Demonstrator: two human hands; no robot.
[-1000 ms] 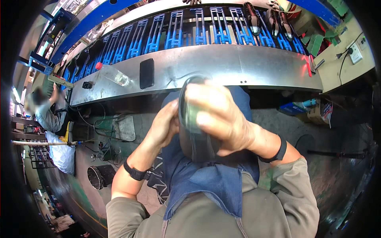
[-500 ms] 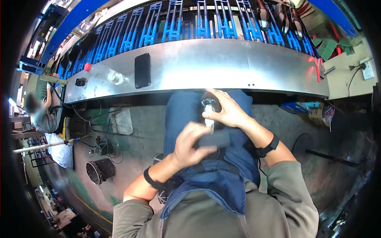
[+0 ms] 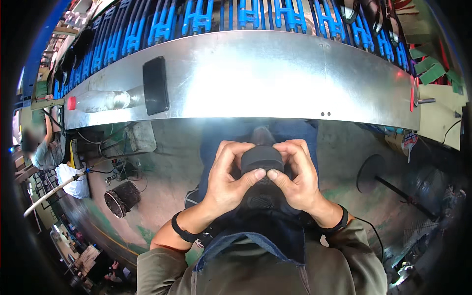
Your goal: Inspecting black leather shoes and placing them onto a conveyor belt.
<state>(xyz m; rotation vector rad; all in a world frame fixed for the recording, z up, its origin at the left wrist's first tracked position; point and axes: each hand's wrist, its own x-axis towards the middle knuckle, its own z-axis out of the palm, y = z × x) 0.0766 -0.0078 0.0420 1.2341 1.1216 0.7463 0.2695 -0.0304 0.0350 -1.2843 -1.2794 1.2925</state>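
Note:
Over my lap, both hands grip a black rounded piece [image 3: 261,158] that looks like the heel of a shoe. My left hand [image 3: 230,169] holds its left side and my right hand [image 3: 297,172] its right. Both thumbs press side by side against its near edge, while the fingers curl around the far sides. Just beyond it shows a dark, blurred tapering shape [image 3: 263,135], perhaps the rest of a shoe. My palms and fingers hide the underside.
Ahead runs a metal ledge [image 3: 206,78] bearing a black phone [image 3: 156,86] and a clear bottle [image 3: 103,101]. Behind stand blue forked racks [image 3: 248,17], with dark shoes [image 3: 350,12] at right. A bucket [image 3: 122,199] and round-based stand [image 3: 369,173] flank me. A person [image 3: 46,150] sits far left.
My left hand has moved from a blurred dark piece near my lap to join my right hand. Both now close on the black piece. The view has shifted, and the bottle and phone appear farther left.

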